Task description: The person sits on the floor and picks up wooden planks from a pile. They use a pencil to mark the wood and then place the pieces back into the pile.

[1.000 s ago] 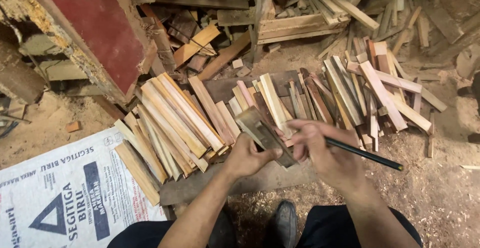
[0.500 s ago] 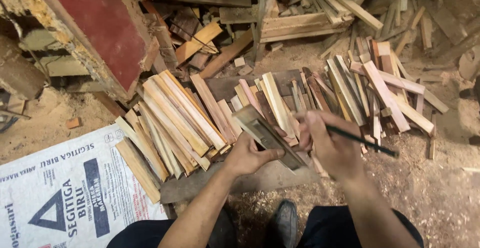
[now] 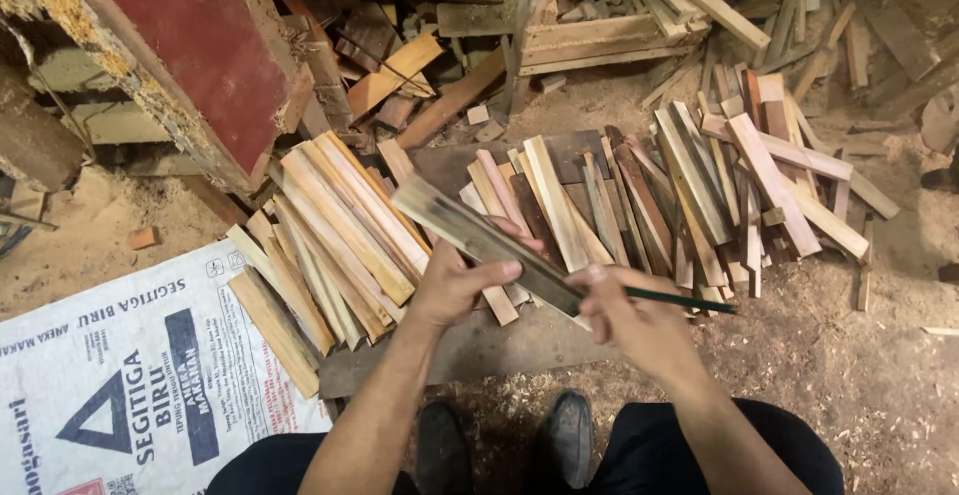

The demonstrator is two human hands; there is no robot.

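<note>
While I watch the head view, I list things from largest to smallest:

Red panel: a big slab with a red face (image 3: 190, 45) leans at upper left, its crumbly edge toward me.
Printed sack: a white woven sack (image 3: 110, 395) lies flat on the sawdust at lower left.
Left stack: pale wooden slats (image 3: 330, 235) lie fanned beside the sack, just left of my left hand.
Right stack: darker and reddish slats (image 3: 699, 185) spread on the ground beyond my right hand.
Board: a dark plank (image 3: 479, 345) lies under both hands, above my shoes.
Held strip: a thin grey wooden strip (image 3: 470, 230) sits over the middle of the piles; its long axis runs diagonally, the far end pointing up-left, the near end down-right toward my right hand.
Left hand: my left hand (image 3: 460, 285) has its fingers closed around the strip's middle.
Right hand: my right hand (image 3: 639, 320) grips a dark green pencil (image 3: 689, 302), fingers curled shut, its tail pointing right.
</note>
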